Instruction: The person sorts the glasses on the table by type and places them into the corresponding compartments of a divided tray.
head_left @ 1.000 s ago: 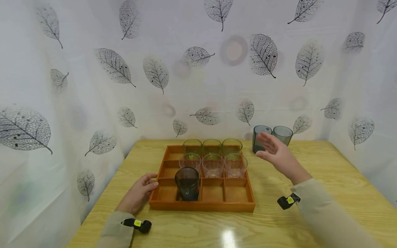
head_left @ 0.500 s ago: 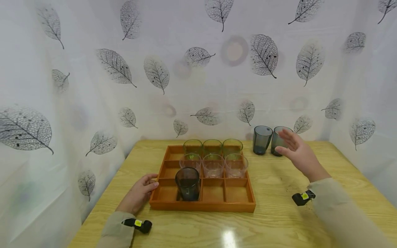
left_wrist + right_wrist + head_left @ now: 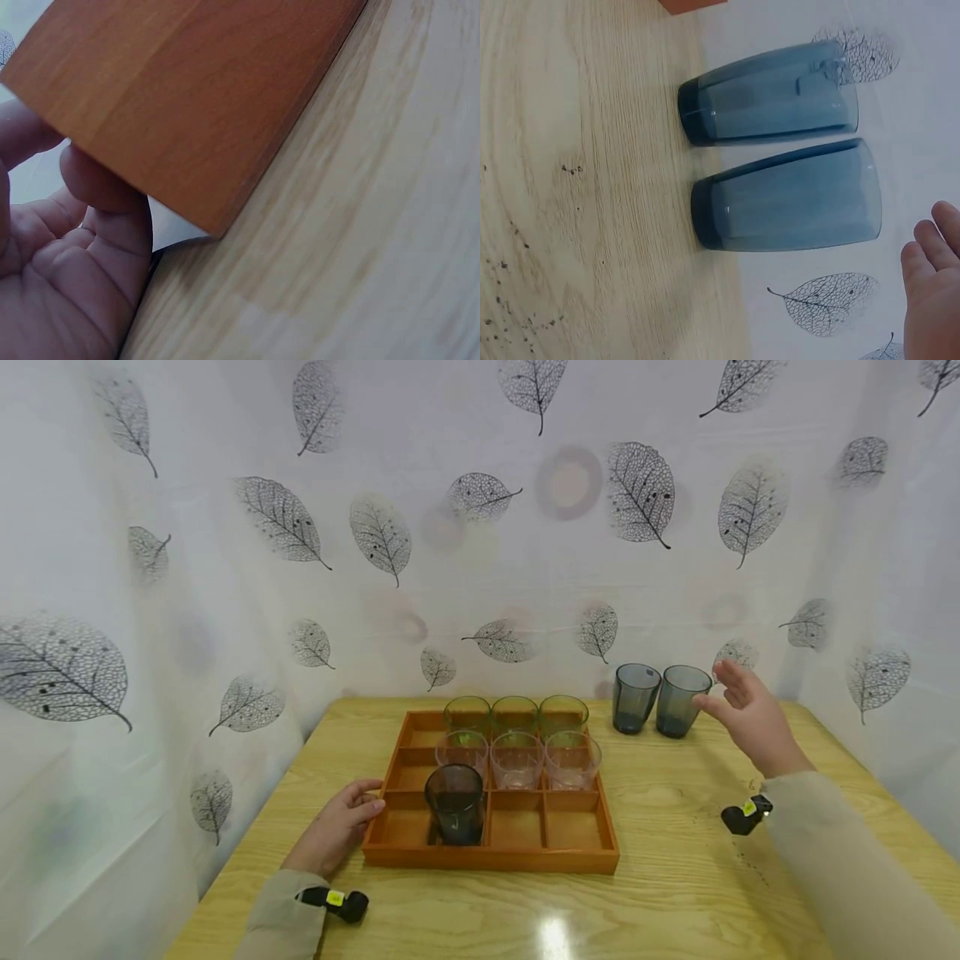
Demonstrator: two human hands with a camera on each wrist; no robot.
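My left hand [image 3: 337,827] touches the left wall of a wooden compartment tray [image 3: 491,860] with its fingertips. Close up, in the left wrist view, fingers [image 3: 105,184] lie against the tray's side [image 3: 202,97]. One dark grey glass [image 3: 455,810] stands in the tray's front row. Clear pinkish glasses [image 3: 516,768] fill part of the middle row, with green glasses [image 3: 513,714] behind them. Beside the right blue-grey glass [image 3: 681,702], my right hand [image 3: 757,722] is spread and holds nothing. The right wrist view shows a gap between that hand [image 3: 937,292] and the glass [image 3: 795,199].
Another blue-grey glass [image 3: 635,697] stands upright just left of the right one, at the table's back. A white leaf-print curtain [image 3: 480,568] hangs behind the wooden table [image 3: 675,893]. Small dark specks [image 3: 506,300] dot the tabletop on the right.
My right hand has moved right, from in front of the left blue-grey glass past the right one to its right side. My left hand and the tray have stayed put.
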